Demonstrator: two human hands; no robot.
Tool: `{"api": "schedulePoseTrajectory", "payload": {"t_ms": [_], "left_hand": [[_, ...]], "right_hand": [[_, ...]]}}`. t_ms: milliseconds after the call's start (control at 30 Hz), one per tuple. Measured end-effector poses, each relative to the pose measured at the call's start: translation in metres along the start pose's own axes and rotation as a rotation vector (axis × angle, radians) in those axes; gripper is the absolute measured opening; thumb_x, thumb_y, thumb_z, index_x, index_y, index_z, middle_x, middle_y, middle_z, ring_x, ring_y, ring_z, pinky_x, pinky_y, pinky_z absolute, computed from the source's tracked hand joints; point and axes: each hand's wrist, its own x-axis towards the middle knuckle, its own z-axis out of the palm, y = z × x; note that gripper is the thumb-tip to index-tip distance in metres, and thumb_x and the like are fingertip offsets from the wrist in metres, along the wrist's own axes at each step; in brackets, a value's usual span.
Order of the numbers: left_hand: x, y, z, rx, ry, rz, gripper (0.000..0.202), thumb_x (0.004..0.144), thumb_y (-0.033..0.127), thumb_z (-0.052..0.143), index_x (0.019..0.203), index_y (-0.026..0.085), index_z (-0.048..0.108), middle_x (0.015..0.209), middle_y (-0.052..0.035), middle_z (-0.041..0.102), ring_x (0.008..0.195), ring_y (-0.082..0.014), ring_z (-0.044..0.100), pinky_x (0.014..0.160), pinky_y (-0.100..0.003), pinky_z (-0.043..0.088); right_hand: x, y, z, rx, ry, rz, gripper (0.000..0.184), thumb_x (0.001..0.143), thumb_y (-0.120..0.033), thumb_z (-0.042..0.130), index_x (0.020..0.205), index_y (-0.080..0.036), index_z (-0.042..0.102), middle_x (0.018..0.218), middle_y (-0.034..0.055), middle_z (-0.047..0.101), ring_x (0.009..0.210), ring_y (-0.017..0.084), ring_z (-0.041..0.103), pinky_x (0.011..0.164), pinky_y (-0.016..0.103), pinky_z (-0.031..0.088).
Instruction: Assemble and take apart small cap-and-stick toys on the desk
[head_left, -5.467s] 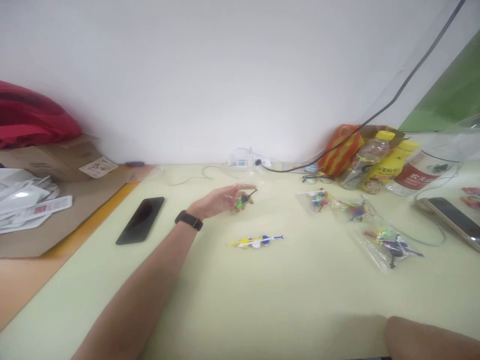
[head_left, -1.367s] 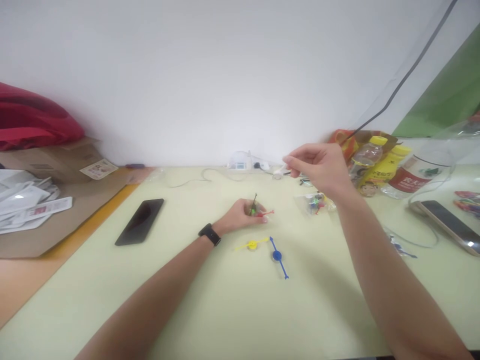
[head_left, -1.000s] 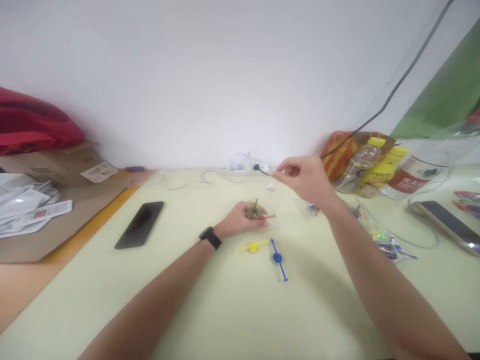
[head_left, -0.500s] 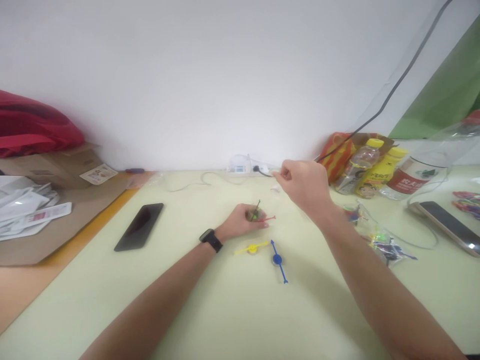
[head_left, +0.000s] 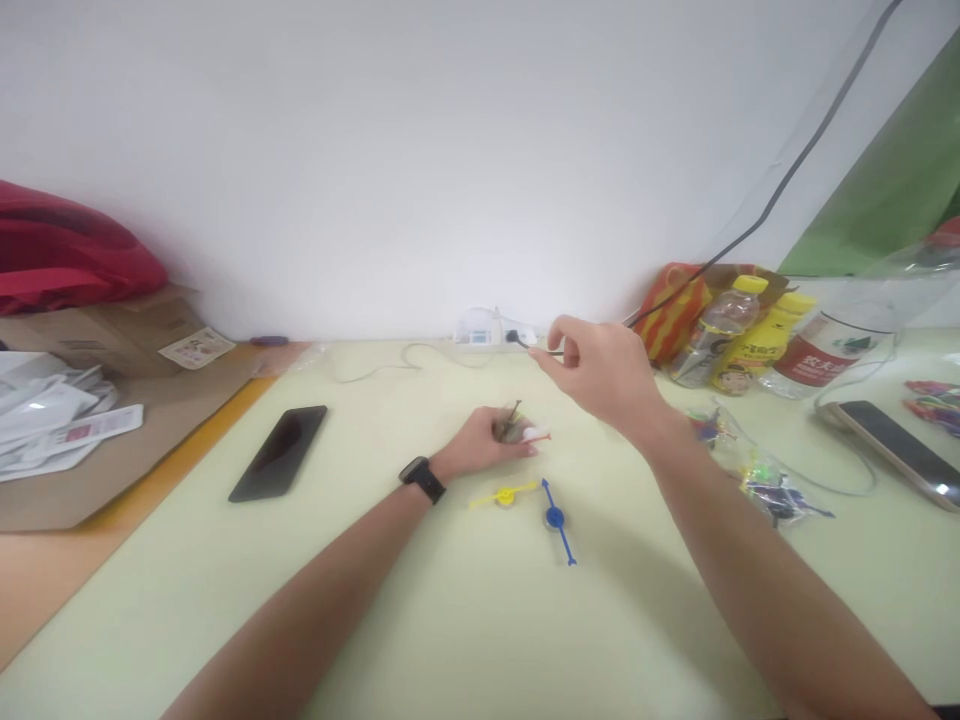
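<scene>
My left hand, with a black watch at the wrist, is closed around a small clear plastic bag just above the table. A dark arrow and a red arrow stick out of it, and a small white piece shows beside the red one. My right hand hovers higher and to the right, thumb and forefinger apart, with nothing visible between them. In front of the left hand lie a yellow arrow spinner and a blue arrow spinner.
Clear bags of coloured pieces lie beyond my right forearm, near bottles and a phone. A black phone lies at left, by cardboard with white packets. A power strip sits against the wall.
My right hand's pinched fingers have parted, and the hand has shifted slightly left. A white piece now shows at the bag by the red arrow. The left hand has stayed in place.
</scene>
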Motion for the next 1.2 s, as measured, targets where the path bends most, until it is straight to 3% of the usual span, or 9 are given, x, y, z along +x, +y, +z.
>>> {"api": "schedulePoseTrajectory", "payload": {"t_ms": [133, 267, 400, 567, 633, 733, 867, 1000, 1200], "left_hand": [[0.004, -0.004, -0.004, -0.121, 0.079, 0.018, 0.040, 0.079, 0.049, 0.082, 0.103, 0.016, 0.077, 0.088, -0.0047, 0.068, 0.076, -0.0151, 0.057, 0.068, -0.026, 0.044], [0.008, -0.011, -0.010, -0.193, 0.194, 0.015, 0.042, 0.077, 0.047, 0.085, 0.103, 0.016, 0.074, 0.093, -0.0052, 0.070, 0.081, -0.0156, 0.061, 0.075, -0.027, 0.048], [0.009, -0.014, -0.009, -0.189, 0.143, 0.013, 0.045, 0.072, 0.049, 0.089, 0.099, 0.015, 0.075, 0.093, -0.0063, 0.072, 0.085, -0.0182, 0.065, 0.077, -0.029, 0.050], [0.008, -0.013, -0.006, -0.127, 0.163, -0.017, 0.046, 0.076, 0.053, 0.085, 0.100, 0.014, 0.078, 0.095, -0.0082, 0.075, 0.083, -0.0184, 0.065, 0.073, -0.028, 0.050], [0.008, -0.012, -0.006, -0.134, 0.201, -0.022, 0.046, 0.078, 0.053, 0.084, 0.102, 0.014, 0.078, 0.094, -0.0079, 0.075, 0.079, -0.0167, 0.064, 0.069, -0.027, 0.049], [0.008, -0.012, -0.006, -0.193, 0.228, -0.044, 0.049, 0.079, 0.053, 0.083, 0.109, 0.015, 0.074, 0.084, -0.0047, 0.072, 0.066, -0.0121, 0.059, 0.057, -0.023, 0.046], [0.009, -0.012, -0.007, -0.231, 0.238, -0.147, 0.053, 0.078, 0.056, 0.083, 0.110, 0.016, 0.072, 0.073, -0.0018, 0.068, 0.052, -0.0086, 0.053, 0.044, -0.020, 0.039], [0.009, -0.014, -0.009, -0.277, 0.242, -0.157, 0.054, 0.074, 0.055, 0.086, 0.105, 0.014, 0.071, 0.074, -0.0031, 0.070, 0.051, -0.0085, 0.055, 0.045, -0.020, 0.042], [0.010, -0.018, -0.009, -0.301, 0.218, -0.070, 0.054, 0.076, 0.053, 0.086, 0.111, 0.015, 0.069, 0.078, -0.0028, 0.071, 0.059, -0.0101, 0.059, 0.055, -0.022, 0.046]], "right_hand": [[-0.005, -0.009, -0.016, 0.201, -0.071, -0.058, 0.038, 0.096, -0.050, 0.058, 0.071, -0.021, 0.060, 0.063, 0.0025, 0.062, 0.060, 0.017, 0.051, 0.060, 0.030, 0.031], [-0.009, -0.009, -0.025, 0.335, -0.441, -0.186, 0.036, 0.096, -0.045, 0.057, 0.069, -0.020, 0.061, 0.064, 0.0010, 0.061, 0.059, 0.014, 0.050, 0.056, 0.028, 0.032], [-0.012, 0.000, -0.001, 0.238, -0.947, -0.230, 0.015, 0.087, -0.032, 0.067, 0.094, -0.021, 0.072, 0.093, 0.0039, 0.074, 0.075, 0.017, 0.063, 0.061, 0.026, 0.039], [-0.010, 0.009, 0.042, 0.162, -1.311, -0.252, 0.031, 0.077, -0.027, 0.076, 0.107, -0.020, 0.073, 0.103, 0.0047, 0.073, 0.087, 0.020, 0.066, 0.068, 0.026, 0.044], [-0.010, 0.009, 0.045, 0.195, -1.347, -0.309, 0.034, 0.073, -0.020, 0.076, 0.107, -0.021, 0.074, 0.102, 0.0026, 0.071, 0.086, 0.019, 0.065, 0.069, 0.025, 0.044], [-0.011, 0.005, 0.038, 0.174, -1.263, -0.391, 0.036, 0.067, -0.011, 0.074, 0.101, -0.023, 0.075, 0.106, 0.0018, 0.065, 0.086, 0.018, 0.063, 0.068, 0.025, 0.042], [-0.017, -0.004, 0.031, 0.173, -1.312, -0.432, 0.035, 0.063, -0.014, 0.078, 0.097, -0.024, 0.076, 0.093, -0.0021, 0.061, 0.077, 0.015, 0.058, 0.061, 0.024, 0.037], [-0.019, -0.012, 0.038, 0.150, -1.462, -0.388, 0.027, 0.058, -0.024, 0.086, 0.083, -0.023, 0.077, 0.076, -0.0052, 0.061, 0.065, 0.014, 0.056, 0.056, 0.025, 0.036], [-0.020, -0.012, 0.048, 0.097, -1.431, -0.296, 0.023, 0.053, -0.030, 0.090, 0.070, -0.022, 0.076, 0.072, -0.0042, 0.068, 0.064, 0.015, 0.060, 0.053, 0.025, 0.038]]}}
